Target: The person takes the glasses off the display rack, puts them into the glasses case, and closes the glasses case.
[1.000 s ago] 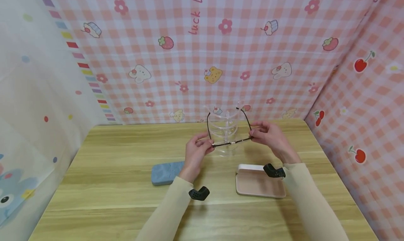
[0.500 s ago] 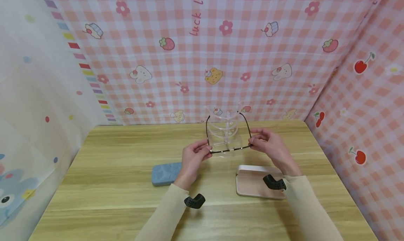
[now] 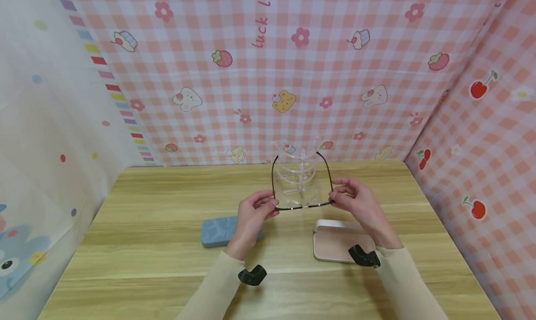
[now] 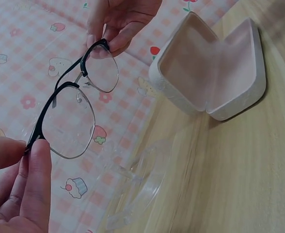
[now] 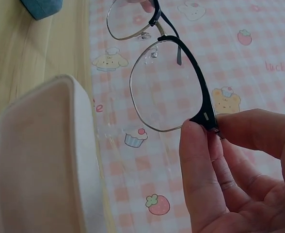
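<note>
A pair of eyeglasses [image 3: 296, 209] with black upper rims and thin metal lower rims is held in the air between both hands, its temples unfolded and pointing to the back wall. My left hand [image 3: 253, 214] pinches the left hinge corner between thumb and fingers. At the opposite corner, my right hand [image 3: 356, 201] pinches the frame likewise, as the right wrist view shows up close. Behind the glasses stands a clear plastic display rack [image 3: 302, 166] with several curved tiers. In the left wrist view the lenses [image 4: 69, 121] are clear and apart from the rack.
A white glasses case [image 3: 335, 245] with a pinkish lining lies open below my right hand, partly covered by the wrist. The blue case [image 3: 217, 231] lies closed behind my left wrist. Checked cloth [image 3: 234, 78] hangs behind the wooden table [image 3: 138, 245].
Both hands have drawn the eyeglasses toward the body and lower in the head view, away from the clear rack. The two cases have stayed in place.
</note>
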Available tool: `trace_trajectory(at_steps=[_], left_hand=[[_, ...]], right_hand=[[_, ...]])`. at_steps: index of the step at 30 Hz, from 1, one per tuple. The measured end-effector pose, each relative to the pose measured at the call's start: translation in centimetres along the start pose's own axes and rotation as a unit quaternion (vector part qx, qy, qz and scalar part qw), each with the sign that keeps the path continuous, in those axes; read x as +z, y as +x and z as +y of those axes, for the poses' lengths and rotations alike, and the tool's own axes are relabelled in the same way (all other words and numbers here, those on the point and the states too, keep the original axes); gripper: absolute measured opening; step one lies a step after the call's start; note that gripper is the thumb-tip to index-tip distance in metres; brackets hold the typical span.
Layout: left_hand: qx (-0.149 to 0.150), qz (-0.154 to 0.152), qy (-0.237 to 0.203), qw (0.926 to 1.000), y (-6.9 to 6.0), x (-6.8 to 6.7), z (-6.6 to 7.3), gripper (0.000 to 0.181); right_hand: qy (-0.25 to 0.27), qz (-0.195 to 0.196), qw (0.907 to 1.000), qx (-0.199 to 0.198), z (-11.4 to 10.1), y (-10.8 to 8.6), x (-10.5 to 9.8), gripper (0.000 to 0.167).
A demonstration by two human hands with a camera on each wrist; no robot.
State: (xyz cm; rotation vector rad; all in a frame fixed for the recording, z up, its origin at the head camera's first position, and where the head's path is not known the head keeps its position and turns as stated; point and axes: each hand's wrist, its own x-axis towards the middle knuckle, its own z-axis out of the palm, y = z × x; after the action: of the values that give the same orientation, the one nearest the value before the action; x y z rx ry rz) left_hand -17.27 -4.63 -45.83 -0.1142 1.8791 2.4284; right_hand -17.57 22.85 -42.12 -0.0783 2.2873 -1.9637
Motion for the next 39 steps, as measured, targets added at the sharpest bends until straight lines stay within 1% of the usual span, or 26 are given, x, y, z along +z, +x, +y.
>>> trace_trajectory(at_steps=[4, 9, 15, 18, 22, 25, 34, 39], left_hand=[[-0.004, 0.002, 0.007, 1.0000, -0.5, -0.4, 0.0, 0.028], [0.001, -0.003, 0.005, 1.0000, -1.2, -0.8, -0.1, 0.028], [0.003, -0.003, 0.008, 1.0000, -1.8, -1.6, -0.5, 0.028], [0.004, -0.003, 0.006, 1.0000, -2.1, -2.0, -0.5, 0.028], [0.011, -0.005, 0.010, 0.9999, -2.7, -2.6, -0.3, 0.027], [0.018, -0.007, 0.021, 0.9996, -3.0, -2.9, -0.1, 0.027], [0.040, -0.011, 0.057, 0.9975, -3.8, -3.6, 0.4, 0.028], [0.049, -0.015, 0.050, 0.9974, -4.1, -3.9, 0.6, 0.030]], right_hand=[[0.003, -0.004, 1.0000, -0.001, 0.2, -0.5, 0.4, 0.047], [0.009, -0.008, 0.9999, 0.000, 0.6, -1.1, 0.9, 0.046], [0.010, -0.002, 0.9999, -0.007, 1.2, -1.8, 1.8, 0.044], [0.008, 0.003, 0.9999, -0.012, 1.4, -2.1, 2.3, 0.044], [0.008, 0.006, 0.9997, -0.023, 1.6, -2.5, 3.1, 0.041], [0.008, 0.010, 0.9994, -0.032, 1.6, -2.7, 3.6, 0.040], [0.033, 0.022, 0.9981, -0.047, 2.0, -2.8, 4.7, 0.037], [0.037, 0.032, 0.9968, -0.062, 2.1, -2.7, 5.3, 0.035]])
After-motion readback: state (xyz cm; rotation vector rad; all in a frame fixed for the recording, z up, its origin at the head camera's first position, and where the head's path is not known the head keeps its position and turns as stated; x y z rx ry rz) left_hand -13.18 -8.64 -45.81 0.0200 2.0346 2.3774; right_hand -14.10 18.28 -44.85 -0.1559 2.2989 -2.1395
